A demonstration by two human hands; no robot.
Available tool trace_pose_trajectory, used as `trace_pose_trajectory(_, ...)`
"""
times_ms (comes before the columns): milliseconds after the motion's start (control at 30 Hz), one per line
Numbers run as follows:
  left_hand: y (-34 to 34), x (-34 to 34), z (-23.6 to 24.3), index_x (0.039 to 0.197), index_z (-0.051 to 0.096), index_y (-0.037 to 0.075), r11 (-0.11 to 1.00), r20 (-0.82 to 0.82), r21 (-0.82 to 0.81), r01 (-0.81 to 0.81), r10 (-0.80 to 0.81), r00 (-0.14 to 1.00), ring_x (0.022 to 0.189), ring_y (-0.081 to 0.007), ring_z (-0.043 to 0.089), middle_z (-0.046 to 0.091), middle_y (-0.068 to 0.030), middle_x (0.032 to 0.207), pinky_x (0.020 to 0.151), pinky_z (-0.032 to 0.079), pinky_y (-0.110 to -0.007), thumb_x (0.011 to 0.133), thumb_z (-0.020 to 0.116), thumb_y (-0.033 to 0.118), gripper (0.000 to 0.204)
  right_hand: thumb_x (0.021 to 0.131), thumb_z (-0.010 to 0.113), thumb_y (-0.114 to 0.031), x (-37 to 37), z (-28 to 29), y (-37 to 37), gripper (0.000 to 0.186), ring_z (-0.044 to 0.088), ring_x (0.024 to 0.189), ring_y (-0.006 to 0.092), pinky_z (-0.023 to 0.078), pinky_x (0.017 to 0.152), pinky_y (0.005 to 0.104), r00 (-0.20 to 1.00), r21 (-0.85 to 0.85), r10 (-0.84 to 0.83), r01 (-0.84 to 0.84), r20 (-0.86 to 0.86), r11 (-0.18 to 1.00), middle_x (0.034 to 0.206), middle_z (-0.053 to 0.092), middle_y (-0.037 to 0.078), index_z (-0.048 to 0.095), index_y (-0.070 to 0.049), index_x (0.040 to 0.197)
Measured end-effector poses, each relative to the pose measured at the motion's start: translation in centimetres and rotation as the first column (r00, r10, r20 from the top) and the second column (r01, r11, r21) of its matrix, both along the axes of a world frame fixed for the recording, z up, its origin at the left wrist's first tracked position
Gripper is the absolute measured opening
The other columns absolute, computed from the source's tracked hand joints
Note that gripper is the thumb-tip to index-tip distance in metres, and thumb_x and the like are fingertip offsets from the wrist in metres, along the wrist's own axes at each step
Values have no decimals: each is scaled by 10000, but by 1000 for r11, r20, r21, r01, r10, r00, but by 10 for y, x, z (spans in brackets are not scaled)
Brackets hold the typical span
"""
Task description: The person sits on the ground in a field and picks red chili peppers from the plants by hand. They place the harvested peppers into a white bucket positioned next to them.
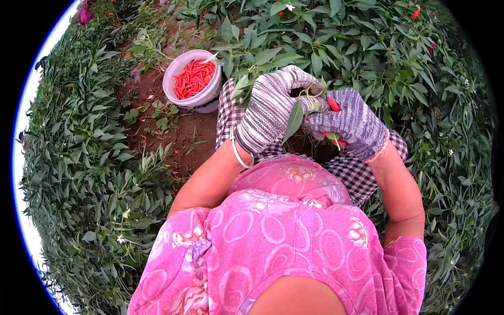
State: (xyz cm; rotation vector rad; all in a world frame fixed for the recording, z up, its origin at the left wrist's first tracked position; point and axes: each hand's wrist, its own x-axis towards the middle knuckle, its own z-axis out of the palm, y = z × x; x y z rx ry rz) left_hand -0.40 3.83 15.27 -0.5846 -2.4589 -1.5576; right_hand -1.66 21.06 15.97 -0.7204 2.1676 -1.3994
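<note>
My left hand (269,109), in a grey-and-white striped knit glove, is closed on a green chili plant stem (314,104). A long leaf (294,121) hangs down from the stem between the hands. My right hand (353,122), in a darker grey knit glove, meets the left one at the stem with its fingers curled. One red chili pepper (333,103) shows at its fingertips, and another red chili (336,140) pokes out below the curled fingers. The fingertips partly hide each other, so the exact grip is hard to see.
A whitish bucket (169,71) holding many red chilies (194,79) stands on brown soil (178,139) to the left, beside my checked trouser leg (227,107). Dense chili plants (357,42) crowd the far side and both flanks. A few red chilies (415,12) hang among the leaves.
</note>
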Motion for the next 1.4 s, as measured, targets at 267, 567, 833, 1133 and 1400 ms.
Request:
trace_pose_trajectory(267,-63,14,-28,835,645,4,961,-244,-158,-228,185,952,688,-216,602,630,-96,762,610,466,-301,662,711,104,211,717,679,-220,0,0,-65,219,555,575,181,430,554,293,995,35,-22,26,-100,999,658,602,98,646,-27,815)
trace_pose_trajectory(567,-118,13,-36,760,664,41,950,-83,-301,-80,57,995,580,-257,548,587,-110,664,516,408,-340,716,661,178,144,664,708,-231,-19,-16,-102,324,560,682,350,444,611,379,957,176,123,-78,-262,981,728,586,200,604,12,852)
trace_pose_trajectory(833,-131,22,-35,745,649,-6,927,-173,-202,-316,283,943,622,-333,565,596,-163,663,598,440,-421,640,705,195,233,663,685,-194,-29,-24,-134,299,548,683,365,441,621,394,901,159,205,-155,-383,975,723,575,209,595,17,854)
trace_pose_trajectory(1133,-199,35,-63,775,627,5,588,-367,-137,-797,717,592,604,-322,573,588,-162,656,570,447,-394,684,678,122,157,694,684,-98,-15,6,-176,276,614,721,239,481,676,311,908,-44,63,-89,-414,995,814,634,149,615,-7,946)
trace_pose_trajectory(1400,-231,71,-131,1127,533,21,442,-6,-520,-731,854,520,932,-295,572,577,-156,1032,819,457,-360,658,725,175,529,650,738,-265,-85,49,-301,504,617,753,308,484,662,353,718,64,39,8,-695,998,830,626,194,576,-4,1049)
